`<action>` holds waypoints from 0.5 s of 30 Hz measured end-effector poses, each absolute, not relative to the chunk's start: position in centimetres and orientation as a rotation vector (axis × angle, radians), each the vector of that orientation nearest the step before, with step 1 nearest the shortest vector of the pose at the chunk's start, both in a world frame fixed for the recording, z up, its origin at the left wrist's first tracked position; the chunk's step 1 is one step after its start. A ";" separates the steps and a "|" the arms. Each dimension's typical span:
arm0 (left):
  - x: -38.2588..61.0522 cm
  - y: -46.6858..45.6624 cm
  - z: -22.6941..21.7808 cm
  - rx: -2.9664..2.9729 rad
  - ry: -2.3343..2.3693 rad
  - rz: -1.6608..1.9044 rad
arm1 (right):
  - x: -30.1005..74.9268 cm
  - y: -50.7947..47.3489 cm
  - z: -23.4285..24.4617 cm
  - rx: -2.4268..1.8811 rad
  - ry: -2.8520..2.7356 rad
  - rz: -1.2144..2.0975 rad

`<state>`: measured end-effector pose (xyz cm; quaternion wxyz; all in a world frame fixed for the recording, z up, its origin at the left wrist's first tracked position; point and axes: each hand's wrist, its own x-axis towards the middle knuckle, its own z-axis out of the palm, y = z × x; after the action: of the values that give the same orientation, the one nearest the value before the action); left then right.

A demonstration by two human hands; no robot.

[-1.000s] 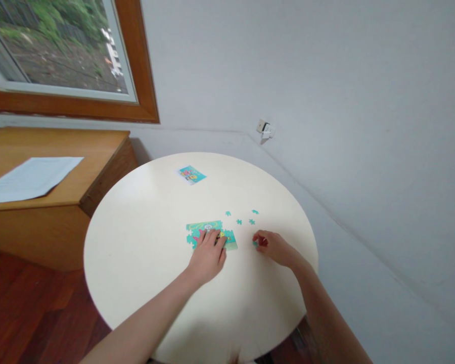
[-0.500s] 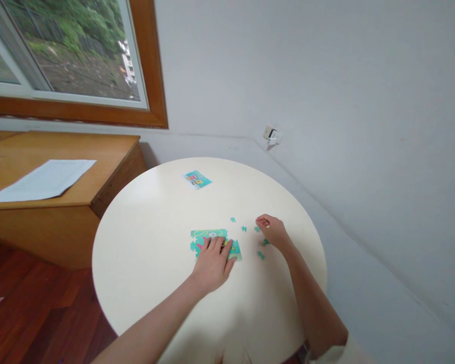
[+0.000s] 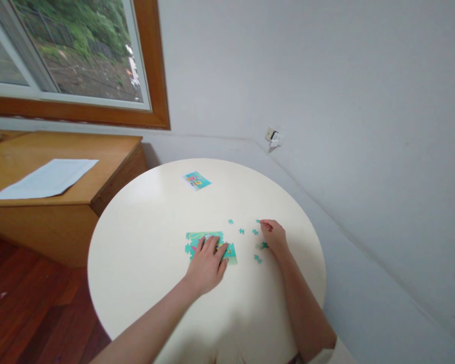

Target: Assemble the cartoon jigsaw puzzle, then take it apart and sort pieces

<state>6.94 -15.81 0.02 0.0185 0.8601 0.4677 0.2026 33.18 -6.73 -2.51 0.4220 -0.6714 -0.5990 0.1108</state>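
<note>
From here I see the left hand (image 3: 208, 265) spread open, palm down, on the partly joined puzzle (image 3: 192, 242) atop the round table (image 3: 144, 227), forearm slanting in from the puzzle's near left. Right of the puzzle, the right hand (image 3: 274, 235) curls inward, fingertips at a loose piece (image 3: 257, 221) (whether pinched, I can't tell).

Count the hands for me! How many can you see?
2. The left hand lies over the partly joined puzzle, and the right hand is at a small green piece on the round table. Neither hand is hidden.
</note>
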 end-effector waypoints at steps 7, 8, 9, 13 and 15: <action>6.8 -15.7 -0.2 2.643 1.430 0.647 | 33.0 -7.8 -1.7 -1.701 -1.622 0.365; 6.8 -15.7 -0.2 2.640 1.426 0.646 | 32.9 -7.9 -1.5 -1.725 -1.646 0.384; 6.8 -15.7 -0.1 2.639 1.423 0.639 | 32.9 -8.0 -1.3 -1.753 -1.665 0.401; 6.8 -15.7 0.2 2.643 1.419 0.608 | 32.5 -8.1 -0.6 -1.871 -1.690 0.459; 6.7 -15.7 0.2 2.641 1.422 0.597 | 32.2 -8.2 -0.3 -1.899 -1.696 0.478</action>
<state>6.73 -15.71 0.21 0.0418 0.8627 0.4647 0.1951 32.22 -8.22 -0.29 0.2720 -0.7054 -0.6300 0.1776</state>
